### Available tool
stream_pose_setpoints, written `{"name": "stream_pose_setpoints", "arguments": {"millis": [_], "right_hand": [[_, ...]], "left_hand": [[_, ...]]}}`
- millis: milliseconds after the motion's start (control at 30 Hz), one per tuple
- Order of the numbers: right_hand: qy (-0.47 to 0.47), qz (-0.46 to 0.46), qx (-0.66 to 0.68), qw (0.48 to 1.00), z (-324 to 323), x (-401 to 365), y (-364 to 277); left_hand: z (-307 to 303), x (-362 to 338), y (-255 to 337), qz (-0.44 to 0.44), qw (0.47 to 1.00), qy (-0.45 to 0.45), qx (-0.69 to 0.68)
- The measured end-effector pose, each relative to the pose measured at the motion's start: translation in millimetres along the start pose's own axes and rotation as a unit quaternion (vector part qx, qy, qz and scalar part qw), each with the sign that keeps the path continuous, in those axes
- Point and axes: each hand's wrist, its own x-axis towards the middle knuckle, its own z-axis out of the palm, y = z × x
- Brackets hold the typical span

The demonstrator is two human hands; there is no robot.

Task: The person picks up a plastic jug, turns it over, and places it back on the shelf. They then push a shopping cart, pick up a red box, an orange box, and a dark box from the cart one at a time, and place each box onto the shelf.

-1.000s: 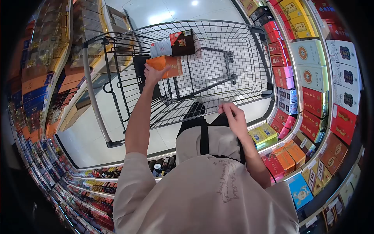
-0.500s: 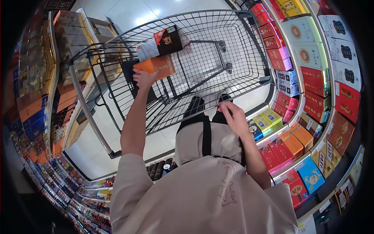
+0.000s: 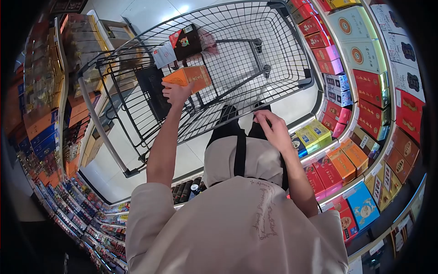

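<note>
My left hand (image 3: 178,92) grips the near end of an orange box (image 3: 194,78) over the shopping cart (image 3: 242,59), with the fingers around its lower left side. Behind that box, a dark brown and red box (image 3: 186,42) and a white box (image 3: 164,55) lie in the cart. My right hand (image 3: 272,126) is beside the cart's near rim, its fingers curled downward; whether they touch anything is hard to make out.
Shelves of boxed goods curve along the right, with yellow boxes (image 3: 315,132) and orange boxes (image 3: 349,157) closest. More stocked shelves (image 3: 43,114) stand at the left. The cart's handle (image 3: 101,125) is left of my left arm.
My left hand and the orange box have shifted slightly right. The cart has moved a little up and left in view. My right hand has risen slightly.
</note>
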Motion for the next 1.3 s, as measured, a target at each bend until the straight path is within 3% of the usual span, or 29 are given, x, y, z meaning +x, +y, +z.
{"name": "stream_pose_setpoints", "arguments": {"millis": [267,567,1000,1067,1300], "right_hand": [[-0.023,-0.017,-0.019,0.999,-56.2,-9.1,11.2],[0.004,-0.027,-0.014,1.0,-133.6,-4.3,49.7],[0.001,-0.008,-0.008,1.0,-165.9,0.0,79.3],[-0.012,0.0,-0.002,1.0,-162.8,0.0,77.9],[-0.007,0.013,0.103,0.995,-142.3,23.7,38.1]], "left_hand": [[19.8,-49.5,46.8,0.004,0.999,0.012,-0.04],[37.1,-111.6,113.8,0.08,0.996,0.002,-0.03],[22.8,-57.9,77.0,0.202,0.964,-0.07,-0.156],[21.7,-46.6,71.0,0.239,0.922,-0.141,-0.271],[27.0,-17.6,57.4,0.235,0.936,-0.103,-0.242]]}}
